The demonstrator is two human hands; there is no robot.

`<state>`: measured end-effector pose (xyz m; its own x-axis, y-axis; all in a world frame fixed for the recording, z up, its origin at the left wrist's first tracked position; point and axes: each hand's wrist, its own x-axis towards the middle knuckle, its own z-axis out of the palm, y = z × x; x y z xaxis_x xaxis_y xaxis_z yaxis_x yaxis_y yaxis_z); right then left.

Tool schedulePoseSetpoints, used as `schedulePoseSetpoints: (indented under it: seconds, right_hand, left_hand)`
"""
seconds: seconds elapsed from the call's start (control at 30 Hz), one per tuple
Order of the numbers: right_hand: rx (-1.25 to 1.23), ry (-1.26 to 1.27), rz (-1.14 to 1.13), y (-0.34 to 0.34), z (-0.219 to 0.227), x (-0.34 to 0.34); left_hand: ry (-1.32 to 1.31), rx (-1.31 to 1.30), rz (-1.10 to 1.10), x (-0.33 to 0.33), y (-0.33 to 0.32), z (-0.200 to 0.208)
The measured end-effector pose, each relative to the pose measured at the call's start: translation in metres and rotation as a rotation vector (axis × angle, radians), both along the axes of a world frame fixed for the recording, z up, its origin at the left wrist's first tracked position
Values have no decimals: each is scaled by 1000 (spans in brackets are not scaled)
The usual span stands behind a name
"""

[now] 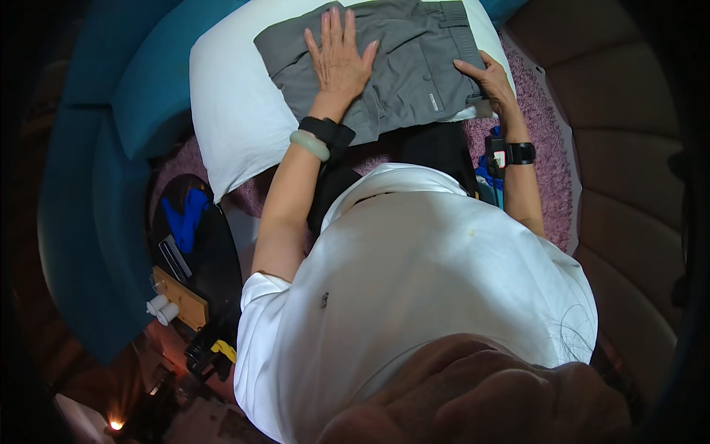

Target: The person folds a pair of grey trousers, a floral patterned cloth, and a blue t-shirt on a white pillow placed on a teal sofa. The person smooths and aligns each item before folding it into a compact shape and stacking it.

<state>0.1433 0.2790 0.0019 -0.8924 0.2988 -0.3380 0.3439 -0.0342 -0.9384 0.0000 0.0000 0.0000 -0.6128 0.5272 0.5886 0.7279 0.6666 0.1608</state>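
Left hand (pixel 340 66), one: spreading wide and flat on the grey garment (pixel 410 70), seemingly keeping cloth smooth. Right hand (pixel 497 83), one: resting its thumb on the garment's edge, perhaps steadying it; whether pinching, cannot tell. Garment, one: lying under the left hand. Pillow (pixel 231 89), one: bearing the garment. Cups (pixel 167 314), two: sitting well left of both hands.
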Motion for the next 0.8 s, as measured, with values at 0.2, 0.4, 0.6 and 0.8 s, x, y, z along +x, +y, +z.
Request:
schedulePoseSetpoints:
  seconds: [0.2,0.4,0.6,0.8]
  right_hand:
    - [-103,146,29,-15,41,-1]
    - [16,289,176,-29,79,-21]
    - [456,360,364,-96,111,-41]
    - [735,469,516,-160,127,-58]
  left_hand:
    - [18,-235,129,-14,2,-20]
    - [14,-177,112,-27,15,-32]
    - [-72,130,-26,-18,21,-27]
    - [186,-330,109,13,14,-22]
